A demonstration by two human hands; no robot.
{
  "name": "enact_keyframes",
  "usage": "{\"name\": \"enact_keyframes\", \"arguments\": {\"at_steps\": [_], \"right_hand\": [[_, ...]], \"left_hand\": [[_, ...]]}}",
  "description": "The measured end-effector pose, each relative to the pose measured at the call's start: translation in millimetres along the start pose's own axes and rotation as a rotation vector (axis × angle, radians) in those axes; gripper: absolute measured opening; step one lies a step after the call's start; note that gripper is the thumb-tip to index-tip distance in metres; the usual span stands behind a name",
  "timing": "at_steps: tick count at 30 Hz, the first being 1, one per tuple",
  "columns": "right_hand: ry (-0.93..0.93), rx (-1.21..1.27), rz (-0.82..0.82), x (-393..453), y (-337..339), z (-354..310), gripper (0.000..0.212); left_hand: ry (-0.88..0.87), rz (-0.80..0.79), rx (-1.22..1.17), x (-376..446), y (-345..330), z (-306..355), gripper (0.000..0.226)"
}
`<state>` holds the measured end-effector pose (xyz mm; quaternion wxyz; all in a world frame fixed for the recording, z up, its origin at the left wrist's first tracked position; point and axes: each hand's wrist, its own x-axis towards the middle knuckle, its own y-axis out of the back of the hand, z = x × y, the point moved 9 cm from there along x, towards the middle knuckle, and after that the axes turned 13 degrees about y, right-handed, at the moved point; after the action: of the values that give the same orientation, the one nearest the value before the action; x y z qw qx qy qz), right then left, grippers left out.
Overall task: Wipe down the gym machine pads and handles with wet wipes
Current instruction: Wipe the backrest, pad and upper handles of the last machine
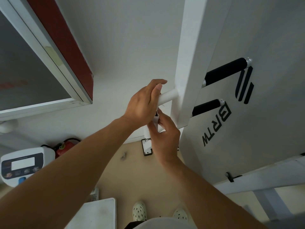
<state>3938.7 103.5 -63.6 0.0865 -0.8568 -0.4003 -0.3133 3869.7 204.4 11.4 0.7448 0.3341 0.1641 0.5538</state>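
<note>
White bar [168, 96] jutting from the machine's upright post [186, 76]: my left hand [140, 103] wraps it, fingers curled over the top. Just below, my right hand [165, 138] pinches a crumpled wet wipe [155, 123] between thumb and fingers. Two black foam handles [226, 71] stick out beyond the post, untouched.

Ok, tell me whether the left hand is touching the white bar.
Touching: the head view shows the left hand wrapped around the white bar.
</note>
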Motion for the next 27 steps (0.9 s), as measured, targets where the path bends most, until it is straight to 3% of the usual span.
{"name": "enact_keyframes", "arguments": {"at_steps": [3,6,13,15,18,22,25,27], "right_hand": [[0.000,-0.059,-0.087,-8.4,-4.8,13.3,0.042],[-0.129,-0.189,-0.224,-38.9,-9.6,54.3,0.045],[0.012,-0.011,-0.014,1.8,0.3,0.8,0.050],[0.007,-0.001,-0.021,0.1,-1.2,2.1,0.051],[-0.096,-0.110,-0.161,-24.9,-10.7,42.4,0.045],[-0.369,-0.220,-0.428,-63.1,-18.9,105.4,0.042],[-0.436,-0.199,-0.402,-64.1,-3.8,107.8,0.035],[-0.426,-0.168,-0.316,-61.0,12.3,91.8,0.028]], "left_hand": [[-0.005,0.007,0.011,-0.5,-0.3,0.1,0.041],[-0.001,0.000,0.003,-0.7,-1.1,0.8,0.042],[0.000,-0.002,-0.025,-0.3,-4.4,-0.8,0.035],[0.000,-0.005,-0.020,-0.3,-5.0,-1.8,0.035],[-0.003,-0.002,-0.016,-0.4,-2.7,1.7,0.042],[-0.024,0.006,-0.004,0.3,0.5,3.2,0.042],[-0.037,0.043,0.022,2.3,3.4,3.9,0.039],[-0.048,0.149,0.054,1.5,10.6,6.5,0.035]]}}
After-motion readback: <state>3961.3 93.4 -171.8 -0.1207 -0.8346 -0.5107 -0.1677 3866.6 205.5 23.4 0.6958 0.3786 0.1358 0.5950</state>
